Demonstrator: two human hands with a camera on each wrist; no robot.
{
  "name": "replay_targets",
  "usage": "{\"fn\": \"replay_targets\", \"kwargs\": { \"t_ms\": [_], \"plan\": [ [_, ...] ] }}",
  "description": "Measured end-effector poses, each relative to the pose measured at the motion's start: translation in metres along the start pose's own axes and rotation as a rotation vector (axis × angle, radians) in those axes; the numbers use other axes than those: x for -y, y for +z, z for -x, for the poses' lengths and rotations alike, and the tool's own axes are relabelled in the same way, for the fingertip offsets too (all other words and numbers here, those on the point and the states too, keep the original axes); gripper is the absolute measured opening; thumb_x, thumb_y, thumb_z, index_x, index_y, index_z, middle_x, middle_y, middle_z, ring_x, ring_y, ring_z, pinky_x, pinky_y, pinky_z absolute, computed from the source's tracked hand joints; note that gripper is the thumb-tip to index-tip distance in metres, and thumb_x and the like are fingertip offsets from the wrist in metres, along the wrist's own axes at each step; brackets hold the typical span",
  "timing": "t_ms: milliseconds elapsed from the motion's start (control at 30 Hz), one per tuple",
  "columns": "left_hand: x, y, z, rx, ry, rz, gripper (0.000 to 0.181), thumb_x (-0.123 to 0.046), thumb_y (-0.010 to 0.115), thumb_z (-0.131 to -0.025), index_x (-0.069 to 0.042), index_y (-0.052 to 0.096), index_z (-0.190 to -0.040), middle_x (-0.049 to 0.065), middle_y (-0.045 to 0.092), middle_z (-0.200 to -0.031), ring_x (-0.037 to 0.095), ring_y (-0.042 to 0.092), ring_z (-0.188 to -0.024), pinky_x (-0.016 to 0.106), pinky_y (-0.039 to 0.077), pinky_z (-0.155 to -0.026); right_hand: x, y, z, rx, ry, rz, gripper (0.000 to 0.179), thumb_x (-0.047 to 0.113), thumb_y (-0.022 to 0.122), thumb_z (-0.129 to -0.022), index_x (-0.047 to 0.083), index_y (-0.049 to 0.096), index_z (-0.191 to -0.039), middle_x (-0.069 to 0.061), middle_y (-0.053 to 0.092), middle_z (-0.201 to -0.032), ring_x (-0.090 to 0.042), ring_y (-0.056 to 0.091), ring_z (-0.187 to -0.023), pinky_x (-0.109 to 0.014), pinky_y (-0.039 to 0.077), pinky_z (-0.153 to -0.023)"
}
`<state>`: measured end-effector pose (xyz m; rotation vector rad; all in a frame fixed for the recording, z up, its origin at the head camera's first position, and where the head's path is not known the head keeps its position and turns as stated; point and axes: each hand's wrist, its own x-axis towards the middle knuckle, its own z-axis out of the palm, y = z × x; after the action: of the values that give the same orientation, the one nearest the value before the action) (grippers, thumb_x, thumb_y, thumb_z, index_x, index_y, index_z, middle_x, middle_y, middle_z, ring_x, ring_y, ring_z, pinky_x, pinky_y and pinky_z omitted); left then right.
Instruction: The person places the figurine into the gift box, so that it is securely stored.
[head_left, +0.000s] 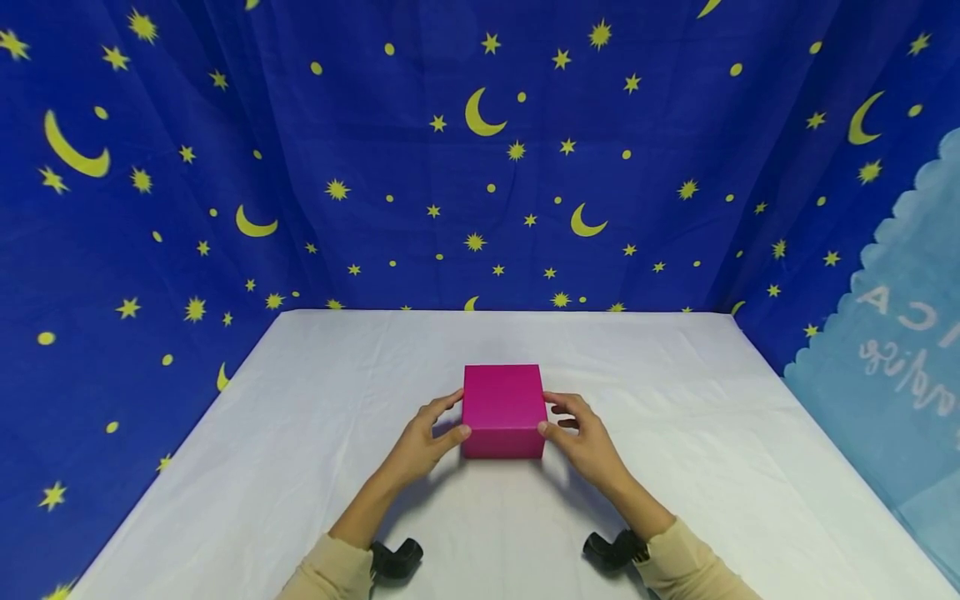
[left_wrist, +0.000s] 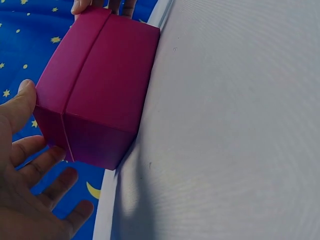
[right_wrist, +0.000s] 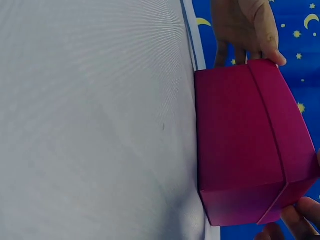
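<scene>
A magenta box (head_left: 504,408) with a fitted lid (left_wrist: 75,60) sits on the white table in front of me. Its lid is on, with a thin seam running round the sides in both wrist views. From the left, my left hand (head_left: 423,442) holds the box by the lid, thumb at the near corner and fingertips along the side. My right hand (head_left: 588,442) grips the opposite side the same way, its thumb at the near right corner. Some lower fingers of the left hand stand away from the box in the left wrist view. The box's inside is hidden.
A white cloth covers the table (head_left: 337,392). Behind and to the left hangs a blue curtain (head_left: 405,150) with yellow moons and stars. A light-blue panel with pale lettering (head_left: 900,358) is at the right. Black wrist mounts (head_left: 397,560) show near both sleeves.
</scene>
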<state>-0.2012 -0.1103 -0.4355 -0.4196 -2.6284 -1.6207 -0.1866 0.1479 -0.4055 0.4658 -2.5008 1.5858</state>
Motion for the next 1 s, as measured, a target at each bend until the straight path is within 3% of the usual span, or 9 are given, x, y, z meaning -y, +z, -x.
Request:
{"fn": "replay_targets", "kwargs": {
  "t_ms": [100, 267, 400, 533, 1000],
  "plan": [
    [0.001, 0.001, 0.0, 0.001, 0.003, 0.0, 0.059, -0.031, 0.066, -0.087, -0.023, 0.044, -0.141, 0.012, 0.048, -0.141, 0.033, 0.038, -0.135, 0.061, 0.03, -0.107, 0.005, -0.001, 0.002, 0.011, 0.021, 0.005, 0.045, 0.003, 0.063, -0.086, -0.005, 0.052, -0.129, -0.024, 0.053, -0.125, -0.042, 0.051, -0.115, -0.055, 0.044, -0.095],
    [0.003, 0.001, -0.001, 0.002, 0.008, 0.002, 0.059, -0.03, 0.067, -0.087, -0.022, 0.045, -0.141, 0.012, 0.048, -0.142, 0.033, 0.038, -0.135, 0.061, 0.029, -0.107, -0.023, 0.004, -0.004, 0.009, 0.035, -0.011, 0.046, 0.006, 0.065, -0.085, 0.002, 0.053, -0.13, -0.018, 0.054, -0.126, -0.036, 0.052, -0.115, -0.055, 0.044, -0.095],
    [0.004, 0.002, 0.0, 0.005, -0.003, -0.002, 0.059, -0.028, 0.067, -0.087, -0.022, 0.045, -0.141, 0.012, 0.047, -0.142, 0.033, 0.038, -0.135, 0.06, 0.029, -0.108, -0.038, 0.006, -0.006, 0.011, 0.022, 0.0, 0.046, 0.012, 0.068, -0.085, 0.009, 0.056, -0.129, -0.012, 0.056, -0.125, -0.029, 0.053, -0.113, -0.047, 0.047, -0.093],
    [0.004, 0.002, 0.001, 0.012, -0.016, -0.005, 0.06, -0.027, 0.068, -0.087, -0.021, 0.045, -0.141, 0.012, 0.047, -0.143, 0.033, 0.038, -0.135, 0.06, 0.028, -0.108, -0.041, 0.006, -0.006, 0.018, 0.017, 0.004, 0.045, 0.014, 0.069, -0.085, 0.01, 0.057, -0.128, -0.01, 0.057, -0.124, -0.028, 0.054, -0.111, -0.04, 0.049, -0.09],
    [0.008, 0.005, 0.003, 0.026, -0.028, -0.015, 0.061, -0.031, 0.068, -0.086, -0.022, 0.044, -0.142, 0.013, 0.046, -0.143, 0.033, 0.038, -0.134, 0.06, 0.03, -0.107, -0.044, 0.006, -0.004, 0.034, 0.041, 0.029, 0.044, 0.015, 0.068, -0.085, 0.011, 0.058, -0.127, -0.009, 0.059, -0.122, -0.026, 0.054, -0.108, -0.037, 0.049, -0.089]
  ]
}}
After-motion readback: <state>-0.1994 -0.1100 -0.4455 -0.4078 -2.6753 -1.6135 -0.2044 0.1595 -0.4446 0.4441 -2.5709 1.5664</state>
